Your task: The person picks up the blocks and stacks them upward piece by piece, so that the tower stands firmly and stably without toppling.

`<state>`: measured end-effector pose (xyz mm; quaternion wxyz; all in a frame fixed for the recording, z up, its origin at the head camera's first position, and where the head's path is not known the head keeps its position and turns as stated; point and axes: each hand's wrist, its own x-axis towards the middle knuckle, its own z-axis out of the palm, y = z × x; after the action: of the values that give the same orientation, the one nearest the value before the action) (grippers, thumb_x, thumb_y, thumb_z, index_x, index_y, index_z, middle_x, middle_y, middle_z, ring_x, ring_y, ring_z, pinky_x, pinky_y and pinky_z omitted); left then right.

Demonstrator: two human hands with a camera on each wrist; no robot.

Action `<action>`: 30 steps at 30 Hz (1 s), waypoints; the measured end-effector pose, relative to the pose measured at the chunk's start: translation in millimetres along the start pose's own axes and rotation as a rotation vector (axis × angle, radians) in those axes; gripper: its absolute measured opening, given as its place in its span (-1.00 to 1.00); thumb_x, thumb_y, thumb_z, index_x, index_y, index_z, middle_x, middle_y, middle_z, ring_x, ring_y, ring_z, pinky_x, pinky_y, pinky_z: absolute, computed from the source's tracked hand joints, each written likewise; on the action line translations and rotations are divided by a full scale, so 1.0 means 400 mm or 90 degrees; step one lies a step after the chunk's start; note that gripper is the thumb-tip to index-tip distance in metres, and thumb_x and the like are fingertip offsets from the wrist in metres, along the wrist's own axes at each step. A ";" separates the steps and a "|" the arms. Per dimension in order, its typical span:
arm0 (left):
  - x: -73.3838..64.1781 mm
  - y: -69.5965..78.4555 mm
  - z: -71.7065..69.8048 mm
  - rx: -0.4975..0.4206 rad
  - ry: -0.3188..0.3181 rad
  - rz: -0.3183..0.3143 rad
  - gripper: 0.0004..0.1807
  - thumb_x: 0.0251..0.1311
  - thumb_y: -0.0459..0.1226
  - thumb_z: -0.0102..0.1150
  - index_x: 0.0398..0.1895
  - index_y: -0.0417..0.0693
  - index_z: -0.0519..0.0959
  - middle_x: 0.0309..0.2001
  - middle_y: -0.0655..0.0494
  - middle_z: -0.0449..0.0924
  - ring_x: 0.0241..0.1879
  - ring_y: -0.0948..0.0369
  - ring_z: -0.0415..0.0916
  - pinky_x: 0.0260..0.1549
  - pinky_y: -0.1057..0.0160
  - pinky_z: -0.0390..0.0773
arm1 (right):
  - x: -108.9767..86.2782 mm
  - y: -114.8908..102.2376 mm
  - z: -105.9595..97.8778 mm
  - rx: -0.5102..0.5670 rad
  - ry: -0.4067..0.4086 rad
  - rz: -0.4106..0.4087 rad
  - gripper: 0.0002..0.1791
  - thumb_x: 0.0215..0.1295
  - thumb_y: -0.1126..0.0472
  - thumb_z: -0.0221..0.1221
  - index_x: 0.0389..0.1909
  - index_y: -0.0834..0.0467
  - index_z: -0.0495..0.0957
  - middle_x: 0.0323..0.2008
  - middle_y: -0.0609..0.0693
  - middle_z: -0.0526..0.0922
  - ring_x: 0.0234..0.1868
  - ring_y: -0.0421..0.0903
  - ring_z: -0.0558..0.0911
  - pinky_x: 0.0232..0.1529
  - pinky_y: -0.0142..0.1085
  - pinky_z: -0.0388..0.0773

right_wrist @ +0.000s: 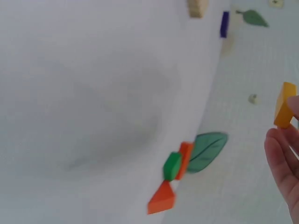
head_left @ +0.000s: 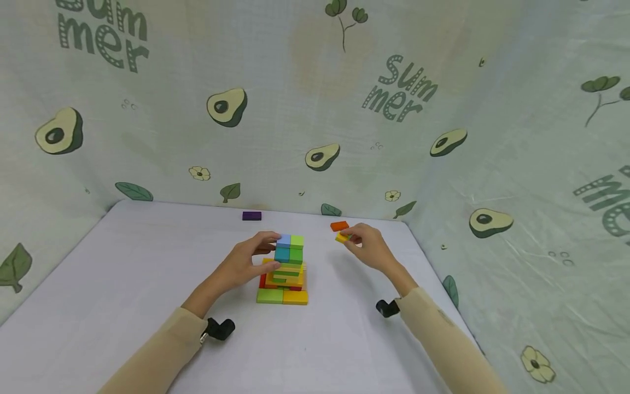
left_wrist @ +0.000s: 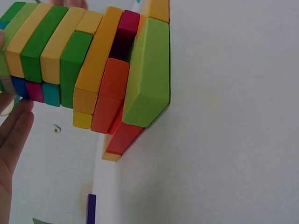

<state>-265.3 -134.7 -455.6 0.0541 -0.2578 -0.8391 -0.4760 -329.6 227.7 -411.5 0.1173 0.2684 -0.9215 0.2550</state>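
Observation:
A tower of coloured wooden blocks stands in the middle of the table, wider at its base, with blue and green blocks on top. My left hand holds its upper left side, thumb on the near face and fingers reaching round behind. In the left wrist view, fingertips lie right against the stacked layers, partly cut off by the frame. To the right of the tower, my right hand pinches a yellow block between thumb and fingers, raised above the table.
Beyond the right hand lie an orange block, a green block and an orange triangular block. A purple block lies near the back edge of the white table. Printed cloth walls enclose the back and sides.

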 end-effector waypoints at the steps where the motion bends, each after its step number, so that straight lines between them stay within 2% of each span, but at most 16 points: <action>1: 0.000 0.000 -0.001 0.006 0.001 -0.001 -0.25 0.31 -0.07 0.50 0.51 0.28 0.35 0.40 0.00 0.55 0.32 -0.07 0.58 0.29 -0.22 0.55 | -0.001 -0.030 -0.008 0.009 0.007 -0.018 -0.72 0.38 0.36 0.36 0.08 0.20 0.76 -0.04 0.07 0.75 -0.16 -0.05 0.70 -0.03 -0.13 0.77; 7: -0.001 0.008 -0.012 0.029 0.009 0.003 -0.18 0.26 -0.06 0.54 0.54 0.21 0.35 0.43 -0.04 0.50 0.30 -0.13 0.59 0.26 -0.23 0.58 | -0.006 -0.188 -0.033 0.053 0.010 -0.131 -0.70 0.39 0.32 0.39 0.11 0.14 0.75 0.03 0.00 0.75 -0.09 -0.09 0.71 -0.02 -0.21 0.77; 12: 0.003 0.016 -0.019 0.028 0.010 0.027 -0.17 0.26 -0.04 0.53 0.56 0.19 0.35 0.45 -0.01 0.49 0.31 -0.11 0.58 0.26 -0.22 0.58 | -0.011 -0.264 -0.028 0.075 -0.021 -0.189 -0.70 0.40 0.29 0.39 0.12 0.11 0.75 -0.01 -0.08 0.74 -0.06 -0.07 0.70 -0.01 -0.21 0.75; 16: 0.009 0.016 -0.020 0.052 0.004 0.055 -0.25 0.30 -0.02 0.49 0.53 0.20 0.42 0.41 0.09 0.54 0.30 -0.01 0.60 0.25 -0.13 0.61 | -0.011 -0.299 -0.014 0.067 -0.049 -0.204 -0.72 0.41 0.24 0.40 0.10 0.11 0.76 -0.02 -0.08 0.73 -0.04 -0.11 0.67 0.00 -0.24 0.73; 20: 0.010 0.014 -0.024 0.063 -0.006 0.061 -0.31 0.32 -0.04 0.48 0.49 0.17 0.48 0.38 0.12 0.58 0.29 0.01 0.61 0.25 -0.09 0.62 | -0.005 -0.321 0.003 0.044 -0.062 -0.214 -0.73 0.41 0.24 0.40 0.09 0.12 0.76 -0.02 -0.09 0.73 0.00 -0.17 0.64 0.04 -0.29 0.71; 25: 0.010 0.017 -0.030 0.067 -0.014 0.070 -0.36 0.33 -0.05 0.47 0.46 0.19 0.51 0.36 0.17 0.59 0.28 0.05 0.61 0.26 -0.01 0.62 | 0.000 -0.334 0.025 0.005 -0.069 -0.234 -0.71 0.39 0.22 0.43 0.10 0.09 0.77 -0.01 -0.08 0.74 0.07 -0.14 0.63 0.08 -0.32 0.66; 30: 0.011 0.015 -0.033 0.063 -0.021 0.092 -0.37 0.35 -0.10 0.46 0.45 0.11 0.50 0.35 0.13 0.59 0.29 0.06 0.61 0.27 0.01 0.61 | 0.001 -0.337 0.045 -0.015 -0.068 -0.249 -0.71 0.36 0.23 0.45 0.08 0.10 0.78 0.02 -0.05 0.73 0.10 -0.09 0.60 0.08 -0.35 0.67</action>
<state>-268.1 -141.6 -442.4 0.0873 -0.3225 -0.8416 -0.4244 -256.6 120.3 -371.6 0.1188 0.4543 -0.8595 0.2019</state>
